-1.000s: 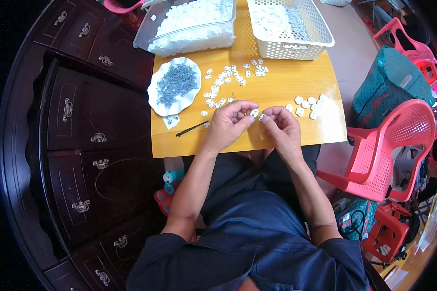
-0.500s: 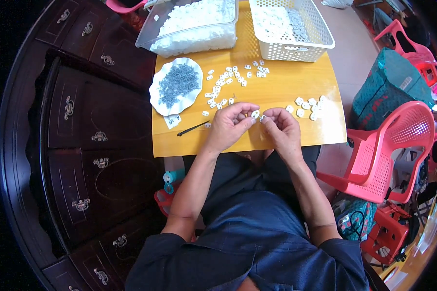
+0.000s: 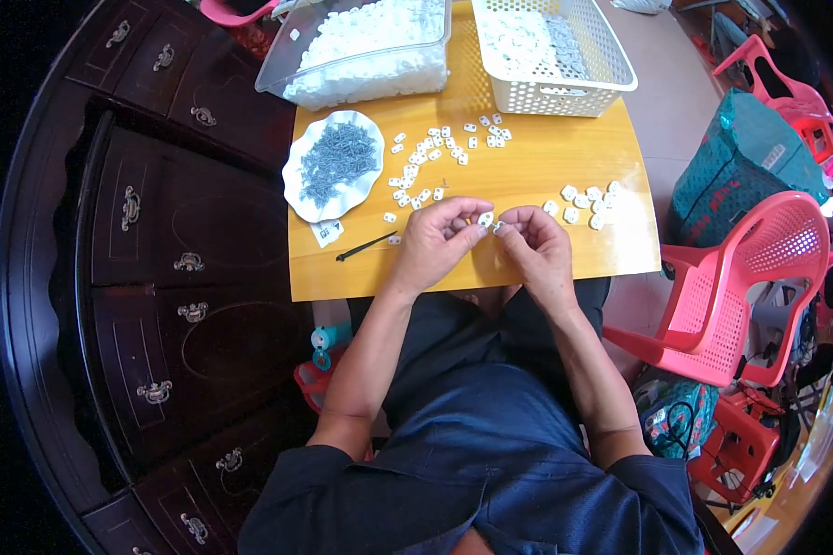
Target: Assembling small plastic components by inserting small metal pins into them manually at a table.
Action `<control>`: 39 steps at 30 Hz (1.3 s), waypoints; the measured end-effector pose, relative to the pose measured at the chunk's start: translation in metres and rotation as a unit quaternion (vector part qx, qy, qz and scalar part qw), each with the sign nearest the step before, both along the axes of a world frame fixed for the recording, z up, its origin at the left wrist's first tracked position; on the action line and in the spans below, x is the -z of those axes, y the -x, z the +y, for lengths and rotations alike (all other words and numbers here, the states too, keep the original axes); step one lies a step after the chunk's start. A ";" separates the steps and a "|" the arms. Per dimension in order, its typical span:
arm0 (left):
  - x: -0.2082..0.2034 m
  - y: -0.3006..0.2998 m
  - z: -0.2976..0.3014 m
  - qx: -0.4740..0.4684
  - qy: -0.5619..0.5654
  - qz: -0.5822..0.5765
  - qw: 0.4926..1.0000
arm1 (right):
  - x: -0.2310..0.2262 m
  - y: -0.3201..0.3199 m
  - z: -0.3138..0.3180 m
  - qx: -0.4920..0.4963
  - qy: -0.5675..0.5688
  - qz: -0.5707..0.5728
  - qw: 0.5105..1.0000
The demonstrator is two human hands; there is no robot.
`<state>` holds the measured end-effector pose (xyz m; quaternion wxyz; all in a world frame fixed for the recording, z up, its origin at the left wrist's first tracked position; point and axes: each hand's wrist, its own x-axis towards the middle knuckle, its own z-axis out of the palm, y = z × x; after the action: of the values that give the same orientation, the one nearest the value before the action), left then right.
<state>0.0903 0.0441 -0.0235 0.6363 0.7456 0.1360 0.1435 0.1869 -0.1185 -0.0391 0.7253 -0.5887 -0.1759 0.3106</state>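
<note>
Over the near middle of the table, my left hand [image 3: 441, 239] pinches a small white plastic piece [image 3: 485, 220] with dark holes between thumb and fingertips. Close beside it, my right hand [image 3: 539, 248] is closed on a tiny pale part [image 3: 497, 227], too small to name. The two held parts are almost touching. Beyond my left hand, several small white two-hole pieces [image 3: 413, 170] lie scattered. To the right of my right hand sits a loose group of thicker white pieces [image 3: 571, 215]. A black thin stick-like tool [image 3: 366, 246] rests left of my left hand.
A white wavy-rimmed plate [image 3: 298, 190] holds a heap of dark screws [image 3: 341, 159]. At the back stand a clear bin [image 3: 361, 88] of white parts and a cream perforated basket [image 3: 565, 100]. A dark cabinet [image 3: 185, 203] borders the left; a pink chair [image 3: 713, 319] stands right.
Both hands stay nearly in place, with the small parts still between the fingertips. The whole view has shifted very slightly.
</note>
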 end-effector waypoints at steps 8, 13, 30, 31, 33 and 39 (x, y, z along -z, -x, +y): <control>-0.006 -0.001 -0.002 -0.002 -0.019 0.011 1.000 | -0.003 0.001 0.002 0.021 0.003 0.001 1.000; -0.002 -0.001 -0.002 0.000 -0.011 0.007 1.000 | -0.002 -0.001 0.001 -0.007 0.013 -0.003 1.000; -0.009 0.002 0.001 0.034 -0.015 -0.008 0.999 | -0.010 0.005 0.003 -0.012 -0.058 0.089 0.994; -0.009 0.002 0.002 0.034 -0.016 -0.009 0.999 | -0.011 0.005 0.003 -0.011 -0.058 0.087 0.994; -0.009 0.002 0.002 0.034 -0.003 -0.011 0.999 | -0.011 0.005 0.003 -0.009 -0.060 0.080 0.995; -0.015 0.003 0.000 0.029 0.010 -0.010 0.999 | -0.014 0.008 0.004 0.007 -0.082 0.073 0.994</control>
<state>0.0875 0.0443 -0.0085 0.6490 0.7414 0.1098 0.1308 0.1785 -0.1141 -0.0251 0.7842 -0.5041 -0.1436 0.3322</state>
